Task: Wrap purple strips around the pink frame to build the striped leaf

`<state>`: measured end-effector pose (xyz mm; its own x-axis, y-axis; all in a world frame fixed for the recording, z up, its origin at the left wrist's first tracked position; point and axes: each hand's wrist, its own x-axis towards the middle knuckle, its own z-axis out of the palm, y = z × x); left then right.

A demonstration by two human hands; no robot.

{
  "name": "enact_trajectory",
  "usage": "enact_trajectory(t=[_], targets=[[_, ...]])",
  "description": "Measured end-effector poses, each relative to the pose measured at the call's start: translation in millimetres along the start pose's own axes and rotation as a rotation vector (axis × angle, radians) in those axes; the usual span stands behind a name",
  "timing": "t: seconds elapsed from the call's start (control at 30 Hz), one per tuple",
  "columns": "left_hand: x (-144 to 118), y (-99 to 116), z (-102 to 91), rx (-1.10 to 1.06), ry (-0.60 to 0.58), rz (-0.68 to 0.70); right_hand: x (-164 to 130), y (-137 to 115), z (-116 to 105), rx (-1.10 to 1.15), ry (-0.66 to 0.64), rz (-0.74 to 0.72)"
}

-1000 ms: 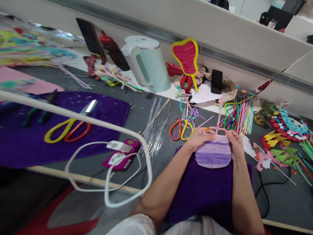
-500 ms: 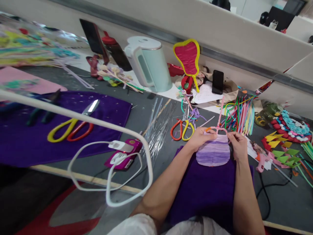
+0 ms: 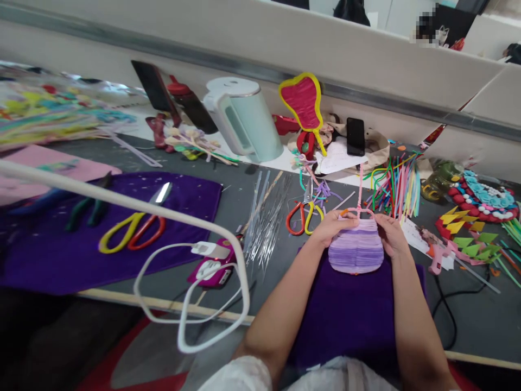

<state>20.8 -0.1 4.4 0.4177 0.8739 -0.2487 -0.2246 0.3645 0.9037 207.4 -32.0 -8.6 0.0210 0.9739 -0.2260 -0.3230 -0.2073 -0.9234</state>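
A striped purple and pink panel of fuzzy pipe cleaners (image 3: pixel 356 248) is held up between both hands above a dark purple cloth (image 3: pixel 345 309). From its top edge a pink pipe cleaner (image 3: pixel 360 187) sticks up, with loops at its base. My left hand (image 3: pixel 331 228) is closed on the panel's upper left corner, thumb along the top edge. Closed on the upper right corner is my right hand (image 3: pixel 391 233), its fingertips partly hidden behind the panel. Scissors with red and yellow handles (image 3: pixel 305 216) lie just beyond my left hand.
Larger scissors (image 3: pixel 132 231) lie on a purple cloth at left, near a white cable (image 3: pixel 244 277). Metal wires (image 3: pixel 264 228) lie in the middle. A kettle (image 3: pixel 248 119), a phone (image 3: pixel 355 136) and pipe cleaners (image 3: pixel 399 184) stand behind. At right is a pink glue gun (image 3: pixel 436 258).
The view has shifted slightly. My right hand's fingers have moved from a pinch at the pink loop's end to a hold on the panel's upper right side. My left hand keeps its hold.
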Motion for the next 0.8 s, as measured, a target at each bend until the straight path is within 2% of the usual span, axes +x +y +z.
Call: enact_trajectory(t=[0.1,0.3,0.4,0.53,0.63,0.73,0.8], targets=[[2,-3,-0.9,-0.032,-0.027,-0.014,1,0,-3,0.010,-0.007,0.020],[5,-7,-2.7,-0.122,-0.073,-0.071,3,6,-3,0.121,-0.099,0.043],[7,-10,-4.5,-0.124,-0.076,-0.059,5,10,0,0.134,-0.075,0.041],[10,-15,-8.7,-0.138,-0.011,-0.037,6,13,0,0.144,0.004,0.041],[15,-18,-13.9,-0.182,0.004,-0.065,4,11,-6,0.109,-0.020,0.051],[20,-19,-20.5,-0.289,-0.055,-0.091,1,10,-11,0.062,-0.077,0.033],[22,-19,-24.6,-0.368,-0.098,-0.072,1,11,-11,0.075,-0.036,0.019]])
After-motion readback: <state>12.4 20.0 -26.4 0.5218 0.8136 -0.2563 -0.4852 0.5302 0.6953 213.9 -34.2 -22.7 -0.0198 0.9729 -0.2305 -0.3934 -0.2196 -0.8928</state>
